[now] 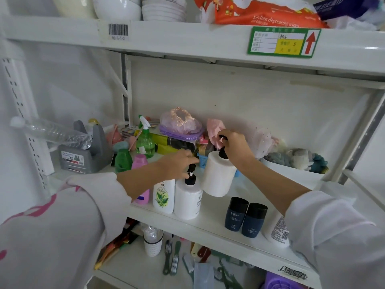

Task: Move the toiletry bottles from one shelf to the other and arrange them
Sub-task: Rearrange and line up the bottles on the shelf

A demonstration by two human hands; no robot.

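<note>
Pump bottles on the middle shelf

White pump bottle [187,200] stands upright; at its 2 o'clock, a plain white one [217,176] tilts, lifted.

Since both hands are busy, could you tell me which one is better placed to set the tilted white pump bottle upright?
Right hand: it already grips that bottle's black pump.
</note>
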